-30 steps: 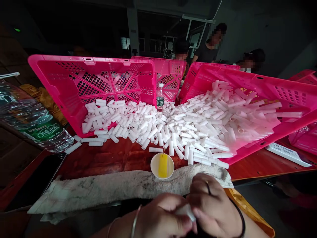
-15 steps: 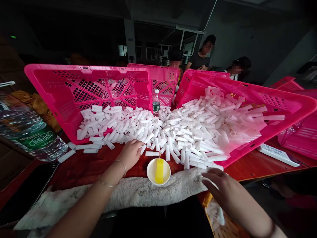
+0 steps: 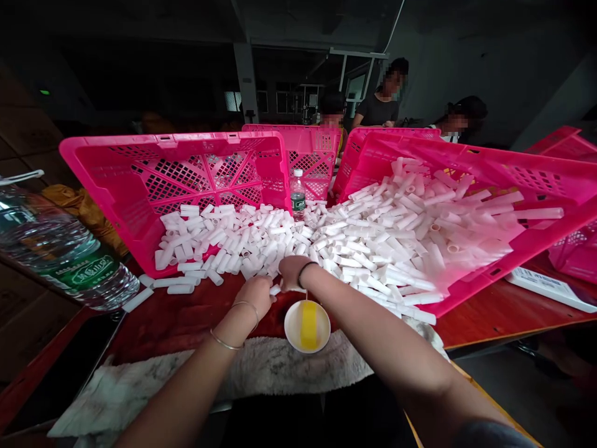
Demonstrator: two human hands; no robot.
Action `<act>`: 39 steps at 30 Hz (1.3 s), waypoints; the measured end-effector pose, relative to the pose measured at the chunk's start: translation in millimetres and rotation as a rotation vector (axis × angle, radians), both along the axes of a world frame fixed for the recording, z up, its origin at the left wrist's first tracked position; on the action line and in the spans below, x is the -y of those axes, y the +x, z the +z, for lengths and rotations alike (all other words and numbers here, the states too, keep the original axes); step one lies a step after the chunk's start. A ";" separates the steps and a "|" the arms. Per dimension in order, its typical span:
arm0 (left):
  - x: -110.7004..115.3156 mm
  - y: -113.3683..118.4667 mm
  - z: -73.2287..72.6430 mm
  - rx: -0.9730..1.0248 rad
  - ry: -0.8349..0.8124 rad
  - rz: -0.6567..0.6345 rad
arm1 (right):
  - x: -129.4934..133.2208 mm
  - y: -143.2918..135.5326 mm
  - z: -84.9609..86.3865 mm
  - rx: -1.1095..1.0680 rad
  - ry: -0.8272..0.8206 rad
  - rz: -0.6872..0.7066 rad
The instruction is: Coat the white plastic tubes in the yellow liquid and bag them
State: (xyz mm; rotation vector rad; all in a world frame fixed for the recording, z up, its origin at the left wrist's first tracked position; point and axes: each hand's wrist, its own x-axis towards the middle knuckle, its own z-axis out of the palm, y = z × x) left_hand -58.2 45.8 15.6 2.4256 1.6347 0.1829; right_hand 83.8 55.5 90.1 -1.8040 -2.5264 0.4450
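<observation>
My left hand is closed on a white tube, whose end shows beside the fingertips. Close to its right, my right hand is curled at the front edge of the tube pile; its fingers are turned away, and what they hold, if anything, is hidden. Just nearer to me than the right hand, a white bowl holds a yellow block with a thin stick at its top. The bowl rests at the edge of a grey-white towel.
Two tipped pink crates hold more tubes, with a small bottle between them. A large water bottle lies tilted at left. A white device is at right. People are beyond the crates.
My right hand has swung from the towel's right side to the pile beside my left hand. My left hand has shifted slightly, and the camera view has moved a little.
</observation>
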 end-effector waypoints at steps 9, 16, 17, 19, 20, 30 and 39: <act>63.5 -37.9 4.8 0.286 -0.096 0.075 | 119.2 107.2 -26.0 -0.528 0.052 -0.045; 84.7 -2.6 -4.2 0.480 -0.158 -0.145 | 116.9 84.3 -105.8 -0.676 0.479 0.022; 85.2 0.2 -8.7 0.486 -0.149 -0.169 | 115.5 83.9 -107.0 -0.679 0.492 0.052; 86.1 3.9 -17.9 0.503 -0.112 -0.194 | 114.5 85.7 -104.8 -0.699 0.467 0.083; 86.4 5.3 -22.0 0.512 -0.097 -0.195 | 114.5 87.1 -102.7 -0.717 0.432 0.091; 87.9 10.3 -31.4 0.580 -0.094 -0.147 | 121.8 81.9 -96.9 -0.643 0.358 0.037; 88.2 11.1 -27.9 0.531 -0.066 -0.151 | 131.1 81.2 -95.6 -0.751 0.236 -0.116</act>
